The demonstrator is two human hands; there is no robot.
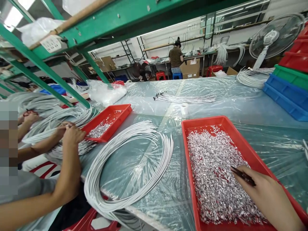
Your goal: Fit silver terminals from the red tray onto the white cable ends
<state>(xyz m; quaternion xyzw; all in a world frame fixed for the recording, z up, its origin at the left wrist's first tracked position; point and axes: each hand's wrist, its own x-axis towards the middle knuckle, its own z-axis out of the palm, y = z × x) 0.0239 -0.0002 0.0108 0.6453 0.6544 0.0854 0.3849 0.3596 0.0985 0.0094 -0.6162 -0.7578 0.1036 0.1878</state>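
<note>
Lying beneath right hand (263, 189): small silvery pieces (213, 186).

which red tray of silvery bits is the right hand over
The red tray on the right, nearest the camera: the right hand holds a dark pointed tool over it. The other red tray sits by a co-worker's hands.

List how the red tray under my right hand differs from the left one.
The near tray is mostly covered with silvery pieces; the far tray shows more bare red. Your right hand, holding dark tweezers, is over the near tray; a co-worker's hands are beside the far tray. Both are red and hold silvery pieces.
</note>
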